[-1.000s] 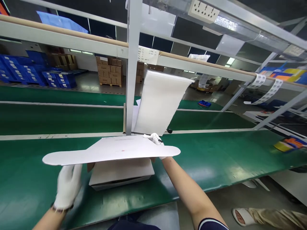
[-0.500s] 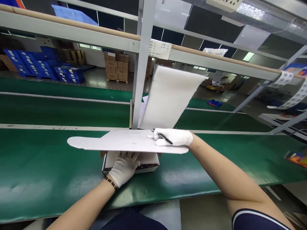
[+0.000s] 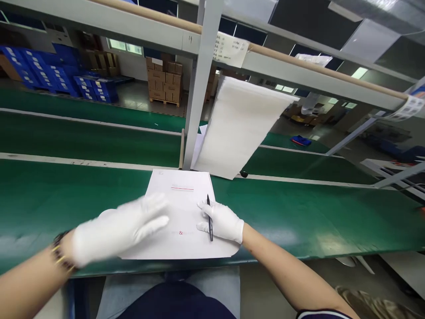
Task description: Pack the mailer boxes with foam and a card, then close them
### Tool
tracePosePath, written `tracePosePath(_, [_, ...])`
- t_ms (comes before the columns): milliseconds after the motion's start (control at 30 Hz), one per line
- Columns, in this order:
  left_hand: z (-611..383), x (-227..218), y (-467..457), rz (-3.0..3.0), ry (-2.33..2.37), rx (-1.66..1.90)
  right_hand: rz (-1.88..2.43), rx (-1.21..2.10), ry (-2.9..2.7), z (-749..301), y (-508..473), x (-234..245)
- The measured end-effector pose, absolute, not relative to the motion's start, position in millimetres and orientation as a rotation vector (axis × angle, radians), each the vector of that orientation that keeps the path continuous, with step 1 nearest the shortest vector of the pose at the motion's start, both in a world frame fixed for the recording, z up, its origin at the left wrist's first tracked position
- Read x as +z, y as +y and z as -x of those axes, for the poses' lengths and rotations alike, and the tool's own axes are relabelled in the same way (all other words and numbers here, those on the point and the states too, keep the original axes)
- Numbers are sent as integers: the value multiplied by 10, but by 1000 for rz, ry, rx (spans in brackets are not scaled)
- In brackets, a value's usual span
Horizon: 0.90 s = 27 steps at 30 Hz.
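A white cardboard box [image 3: 186,206] lies in front of me with its lid folded down. On the lid are a thin red line and a small red "&" mark. Its front flap spreads out toward me at the table's edge. My left hand [image 3: 122,226], in a white glove and blurred by motion, is over the box's left side with fingers stretched out and the thumb apart; it holds nothing. My white-gloved right hand [image 3: 222,221] rests on the right part of the lid, with a black pen [image 3: 210,221] held against its fingers.
The box is on a green-topped workbench [image 3: 299,217]. Behind it a grey metal post [image 3: 202,88] rises, with a stack of white sheets [image 3: 245,128] leaning beside it. A shelf beam [image 3: 312,77] crosses above. Cartons [image 3: 164,82] and blue boxes [image 3: 63,75] stand farther back.
The lid, raised before, has come down over the box toward me. My left hand has left the box's inside and moved up and left. My right hand has come down with the lid, still holding the pen.
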<state>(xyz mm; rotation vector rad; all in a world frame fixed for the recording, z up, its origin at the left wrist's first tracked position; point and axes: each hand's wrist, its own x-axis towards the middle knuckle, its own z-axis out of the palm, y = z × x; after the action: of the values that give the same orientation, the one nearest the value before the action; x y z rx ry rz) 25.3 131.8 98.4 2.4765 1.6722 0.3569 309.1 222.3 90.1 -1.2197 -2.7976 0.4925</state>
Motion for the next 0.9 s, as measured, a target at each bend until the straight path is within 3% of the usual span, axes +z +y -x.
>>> tracePosePath(100, [-125,820,1611,-2551,1770,101,1123,496,-2635,-3141,2266,648])
tracePosePath(300, [-125,160,1581,-2764,1835,267,988,318,-2514,-3173,2285,171])
tracePosePath(600, [-401,526,2330,-2438,1961,57,1200,194,-2642,-2772,2840,289])
tracePosePath(800, [-408,528,2285,-2449,2023,150,1194,299,-2580,-2820,2831,379])
tracePosePath(900, [-298,447,2081,-2312,2153,377,1270,425,-2258,-3044,2661,288])
